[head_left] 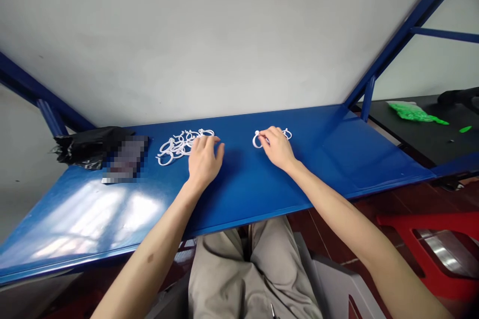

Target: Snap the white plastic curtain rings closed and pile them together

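A loose pile of white plastic rings (173, 148) lies on the blue table, left of the middle. Over the right end of this pile is my left hand (205, 160), its thumb apart from the fingers; the fingertips are partly hidden behind the hand. Farther right, my right hand (277, 147) pinches a white ring (256, 140) between thumb and fingers, at the tabletop. Another white ring (287, 133) shows just beyond that hand, partly covered by it.
The blue table (239, 194) meets a pale wall. On its left lie a black plastic bag (86, 144) and a blurred flat item (129, 157). At right, a black table (407, 134) bears a bag of green pieces (411, 111). A red stool (407, 229) stands below.
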`<control>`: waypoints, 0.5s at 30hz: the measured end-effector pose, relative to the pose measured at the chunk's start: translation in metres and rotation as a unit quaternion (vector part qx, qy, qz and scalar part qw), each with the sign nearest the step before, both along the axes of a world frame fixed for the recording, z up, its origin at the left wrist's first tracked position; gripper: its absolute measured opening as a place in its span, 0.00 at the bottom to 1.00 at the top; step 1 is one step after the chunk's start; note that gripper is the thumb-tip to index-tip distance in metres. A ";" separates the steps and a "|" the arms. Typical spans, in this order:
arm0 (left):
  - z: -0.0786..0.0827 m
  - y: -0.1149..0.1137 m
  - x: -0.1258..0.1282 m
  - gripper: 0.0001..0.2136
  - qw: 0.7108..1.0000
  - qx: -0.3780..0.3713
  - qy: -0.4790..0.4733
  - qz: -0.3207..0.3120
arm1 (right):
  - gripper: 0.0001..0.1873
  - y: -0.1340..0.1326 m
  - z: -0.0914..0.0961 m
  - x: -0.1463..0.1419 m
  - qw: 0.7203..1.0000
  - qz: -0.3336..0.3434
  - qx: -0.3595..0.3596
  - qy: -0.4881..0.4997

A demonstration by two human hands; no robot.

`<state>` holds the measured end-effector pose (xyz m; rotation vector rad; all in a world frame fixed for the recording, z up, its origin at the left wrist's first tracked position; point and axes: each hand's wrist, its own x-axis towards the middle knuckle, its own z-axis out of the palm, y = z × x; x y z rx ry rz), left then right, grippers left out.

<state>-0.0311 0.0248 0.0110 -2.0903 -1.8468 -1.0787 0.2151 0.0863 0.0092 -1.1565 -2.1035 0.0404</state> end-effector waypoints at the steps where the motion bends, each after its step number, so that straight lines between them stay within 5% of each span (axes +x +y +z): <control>1: -0.001 0.003 -0.006 0.12 0.999 0.016 0.011 0.033 | 0.13 0.006 0.000 0.007 1.000 -0.024 -0.001 0.007; 5: -0.007 0.012 -0.030 0.14 0.992 0.010 0.030 0.119 | 0.15 0.022 -0.003 0.031 0.995 -0.100 -0.016 0.024; 10: -0.012 0.015 -0.043 0.14 0.990 -0.041 0.060 0.117 | 0.13 0.028 -0.007 0.038 0.987 -0.145 -0.060 0.024; 15: -0.004 0.011 -0.042 0.15 0.993 0.008 0.043 0.107 | 0.13 0.028 -0.006 0.038 0.983 -0.170 -0.063 0.028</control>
